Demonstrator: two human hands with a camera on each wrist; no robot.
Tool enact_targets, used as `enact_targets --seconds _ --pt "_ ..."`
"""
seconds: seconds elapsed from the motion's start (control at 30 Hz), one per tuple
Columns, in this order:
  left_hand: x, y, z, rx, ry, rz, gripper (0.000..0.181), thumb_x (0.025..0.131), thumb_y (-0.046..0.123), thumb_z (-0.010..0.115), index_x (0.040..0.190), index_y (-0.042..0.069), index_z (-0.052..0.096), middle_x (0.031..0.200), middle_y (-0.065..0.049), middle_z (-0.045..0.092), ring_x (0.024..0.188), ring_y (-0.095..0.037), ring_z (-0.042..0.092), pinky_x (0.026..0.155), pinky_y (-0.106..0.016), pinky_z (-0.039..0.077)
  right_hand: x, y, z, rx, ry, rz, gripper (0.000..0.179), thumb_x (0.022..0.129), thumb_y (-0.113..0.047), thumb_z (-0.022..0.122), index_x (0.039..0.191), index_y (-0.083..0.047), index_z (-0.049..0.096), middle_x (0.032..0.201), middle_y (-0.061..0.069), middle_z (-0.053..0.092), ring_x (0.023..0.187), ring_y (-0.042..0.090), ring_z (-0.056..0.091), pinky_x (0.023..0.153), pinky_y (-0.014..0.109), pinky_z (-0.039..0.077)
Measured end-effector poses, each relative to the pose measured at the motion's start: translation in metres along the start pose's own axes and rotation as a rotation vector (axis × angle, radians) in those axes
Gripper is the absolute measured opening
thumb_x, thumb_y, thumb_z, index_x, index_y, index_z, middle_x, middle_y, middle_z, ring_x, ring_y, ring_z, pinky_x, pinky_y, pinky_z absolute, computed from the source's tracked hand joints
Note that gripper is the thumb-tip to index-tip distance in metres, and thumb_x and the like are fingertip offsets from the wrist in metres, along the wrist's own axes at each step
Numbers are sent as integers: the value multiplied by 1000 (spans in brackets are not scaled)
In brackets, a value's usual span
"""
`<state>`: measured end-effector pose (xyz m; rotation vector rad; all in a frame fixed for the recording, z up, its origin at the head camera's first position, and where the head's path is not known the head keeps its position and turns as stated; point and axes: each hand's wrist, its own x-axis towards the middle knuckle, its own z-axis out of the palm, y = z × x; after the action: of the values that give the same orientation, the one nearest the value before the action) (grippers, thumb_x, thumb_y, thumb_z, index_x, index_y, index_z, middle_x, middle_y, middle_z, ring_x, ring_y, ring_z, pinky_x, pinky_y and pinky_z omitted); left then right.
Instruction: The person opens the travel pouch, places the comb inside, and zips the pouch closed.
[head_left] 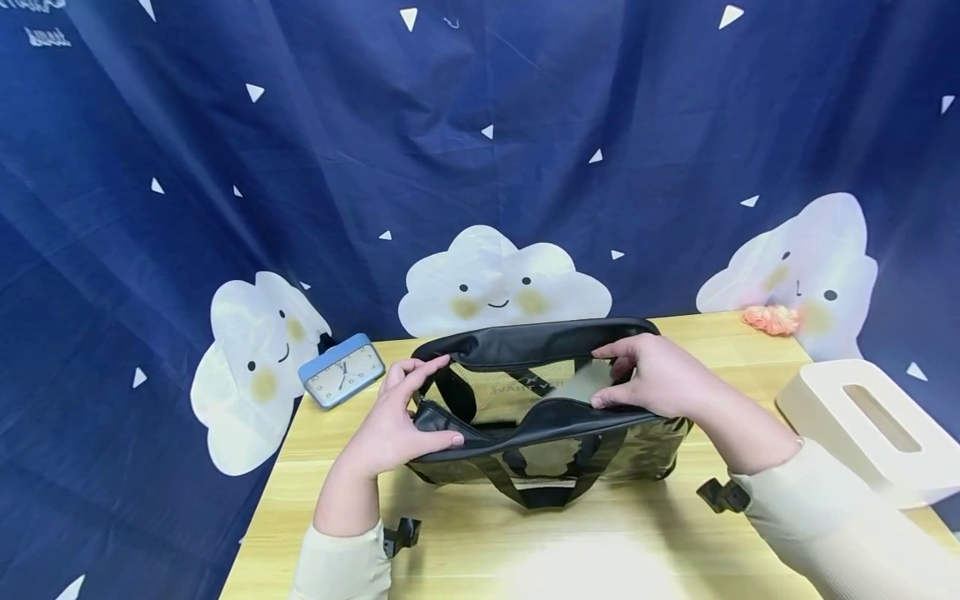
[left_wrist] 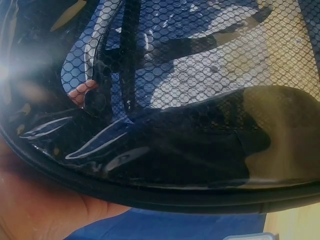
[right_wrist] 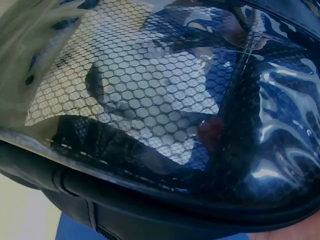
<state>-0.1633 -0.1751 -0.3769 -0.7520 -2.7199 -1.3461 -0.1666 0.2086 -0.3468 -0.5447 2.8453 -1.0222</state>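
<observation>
While the black bag (head_left: 551,423) stood on the desk (head_left: 450,550), mouth up and gaping, both hands gripped its rim (head_left: 525,343). Left hand (head_left: 393,421) had the left end, thumb over the near edge, index finger at the far edge. Right hand (head_left: 656,379) held the right end, fingers bent at the far side, thumb at the near one. Clear sides (head_left: 645,446) were creased, so the bag likely handled light, soft and floppy, slick on the film, hardly fragile. Rim looked firmer: best hold was there or by the front strap (head_left: 551,498); film would probably buckle. Clock (head_left: 345,372) sat left, tissue box (head_left: 862,433) right, both apart from it.
</observation>
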Motion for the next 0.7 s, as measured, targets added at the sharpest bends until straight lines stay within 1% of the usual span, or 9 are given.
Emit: enact_targets --seconds 0.03,0.1,0.23,0.33,0.43,0.5,0.6,0.63,0.7 --pt "0 0 0 0 0 4 95 74 23 98 157 17 53 141 -15 41 129 -34 37 103 -56 41 0 -2 0 -45 10 16 64 81 -34 93 130 2 72 87 -1 75 81 16 68 81 45 56" --pt "-1 0 0 -5 -1 0 94 75 24 98 157 18 53 142 -14 40 129 -33 38 99 -52 42 -2 -4 0 -88 25 45 59 81 -35 92 126 -1 75 86 -3 75 80 15 67 81 46 55" --pt "-3 -4 1 -58 23 -17 93 77 21 97 158 18 51 145 -15 39 129 -33 39 93 -48 44 -6 -7 0 -87 70 54 49 84 -32 89 120 -1 77 75 -9 70 68 10 62 68 38 51" --pt "-4 -6 4 -125 74 -45 93 80 15 94 160 15 47 148 -16 41 132 -33 41 93 -47 46 -10 -10 0 -80 127 51 42 87 -30 87 117 -1 78 72 -10 68 64 8 60 64 35 47" --pt "-7 -6 9 -203 181 -98 84 85 10 88 159 8 47 148 -19 48 133 -32 46 95 -42 48 -13 -16 -1 -71 195 26 34 90 -26 85 114 -3 79 73 -9 67 62 8 60 63 34 47" --pt "-10 -6 13 -269 284 -156 68 92 8 81 153 2 52 143 -20 55 129 -29 52 96 -35 48 -14 -22 -2 -55 250 -11 29 91 -23 85 112 -4 80 74 -8 67 64 10 60 63 33 48" --pt "-16 -5 19 -357 429 -277 40 105 11 63 142 -5 58 128 -19 64 115 -18 60 90 -23 51 -10 -39 0 -1 305 -78 23 91 -19 84 109 -6 81 76 -6 68 67 12 61 64 32 51" --pt "-18 -5 20 -390 456 -314 35 109 12 57 139 -7 59 123 -18 66 109 -14 62 87 -21 52 -8 -47 2 14 315 -98 21 91 -19 84 108 -6 82 78 -6 69 68 13 61 66 32 52" --pt "-22 -6 21 -440 468 -391 34 113 14 46 134 -10 60 115 -11 67 98 -9 63 82 -20 52 -2 -63 7 38 301 -127 20 92 -19 84 108 -8 82 81 -6 71 71 12 62 68 33 53"
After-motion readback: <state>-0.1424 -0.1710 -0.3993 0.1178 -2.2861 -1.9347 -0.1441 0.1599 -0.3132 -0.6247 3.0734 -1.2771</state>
